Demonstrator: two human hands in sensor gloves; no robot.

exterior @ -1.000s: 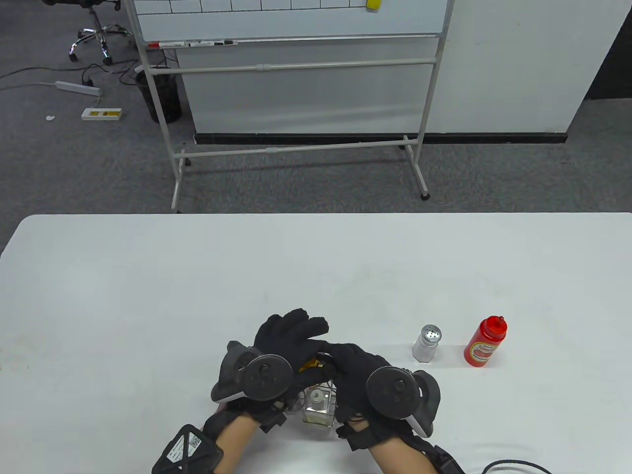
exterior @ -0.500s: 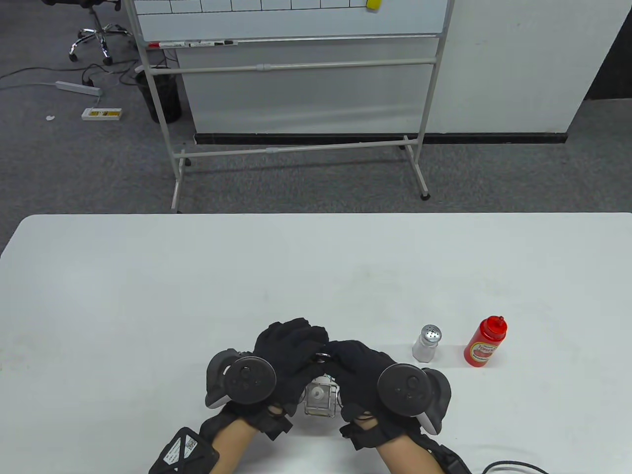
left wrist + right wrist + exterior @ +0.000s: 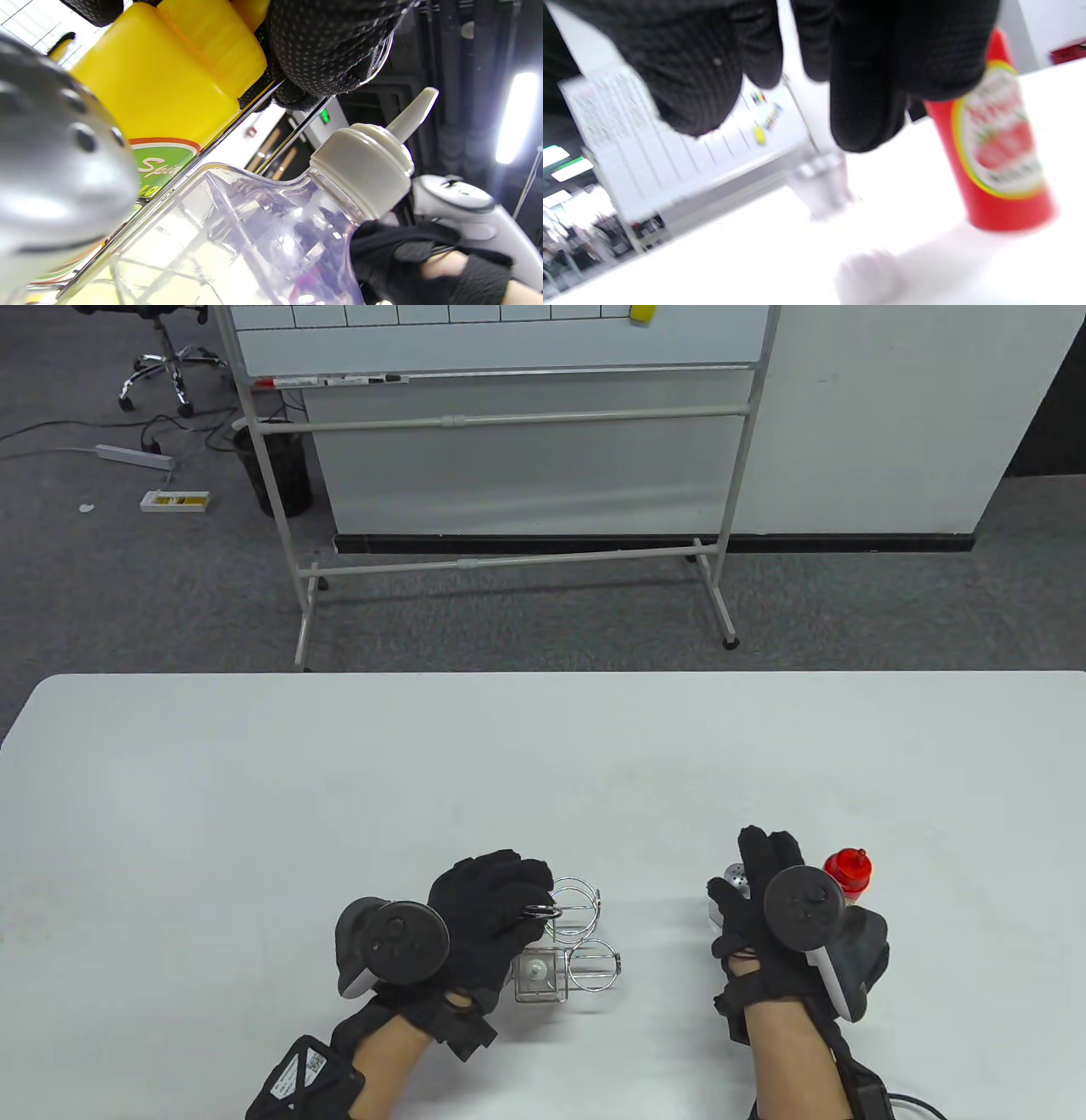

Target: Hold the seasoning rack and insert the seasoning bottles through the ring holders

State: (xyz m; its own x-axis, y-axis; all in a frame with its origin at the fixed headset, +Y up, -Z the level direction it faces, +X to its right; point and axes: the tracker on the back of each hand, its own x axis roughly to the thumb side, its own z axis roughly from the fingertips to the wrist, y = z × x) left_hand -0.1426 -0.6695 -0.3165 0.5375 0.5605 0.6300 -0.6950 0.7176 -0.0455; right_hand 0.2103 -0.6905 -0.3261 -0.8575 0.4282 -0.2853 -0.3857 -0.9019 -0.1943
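The wire seasoning rack [image 3: 570,943] stands on the white worktop [image 3: 254,814] near its front edge, with the left hand [image 3: 488,903] gripping the ring handle at its top, fingers curled round the wire. One holder carries a clear glass bottle [image 3: 540,974] with a grey pour-spout cap; the left wrist view shows pale liquid low in it. That view also shows a yellow squeeze bottle [image 3: 169,80] seated in the rack beside it, its green label edged in red with script beginning "Spi", the rest hidden, and a silver perforated shaker top [image 3: 55,169] close to the lens. Two ring holders on the rack's right side stand unfilled. Well apart to the right, the right hand [image 3: 755,891] hovers with fingers spread, holding nothing, just over a silver-topped shaker [image 3: 736,881] and beside a red squeeze bottle [image 3: 848,872], whose tomato label is too blurred to read.
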